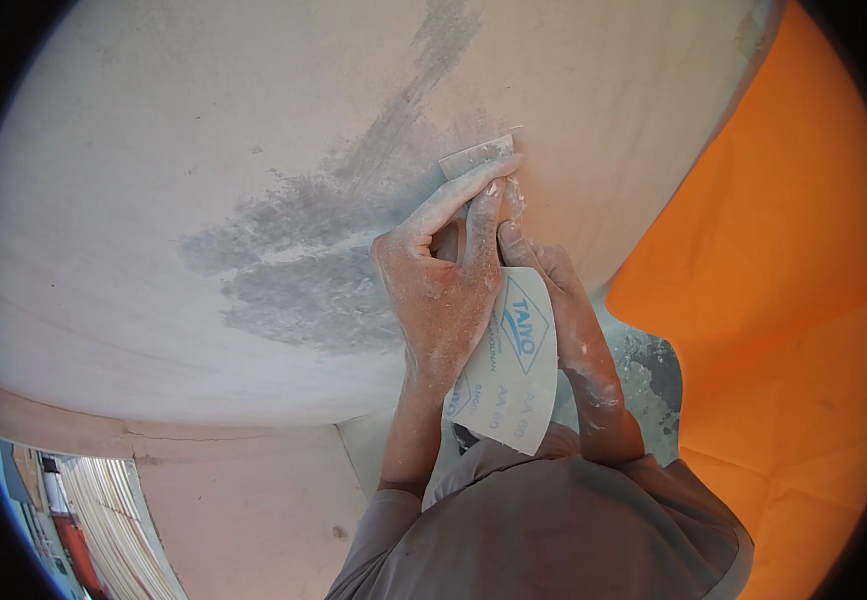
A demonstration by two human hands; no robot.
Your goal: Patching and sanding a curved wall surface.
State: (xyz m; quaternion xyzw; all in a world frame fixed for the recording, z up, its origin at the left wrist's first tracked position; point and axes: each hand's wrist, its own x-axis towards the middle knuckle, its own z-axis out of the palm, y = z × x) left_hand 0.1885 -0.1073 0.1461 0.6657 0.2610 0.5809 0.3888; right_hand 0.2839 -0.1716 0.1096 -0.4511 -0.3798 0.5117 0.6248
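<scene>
My left hand, dusted with white powder, is against the wall, its fingers closed on a flat greyish piece with a straight far edge. Whether this is a scraper blade or folded abrasive paper I cannot tell. Ragged whitish residue shows beside the fingertips. Close on the right, my right hand has its thumb and fingers closed at the upper end of a sandpaper sheet, printed side up. The sheet hangs down between my forearms, its left edge partly behind my left hand. A rough dark grey patch spreads over the wall to the left.
An orange sheet hangs along the right side. Below the wall runs a pinkish flat surface with a crack near its upper edge. Long pale strips are at the lower left. Speckled grey ground shows beyond my right forearm.
</scene>
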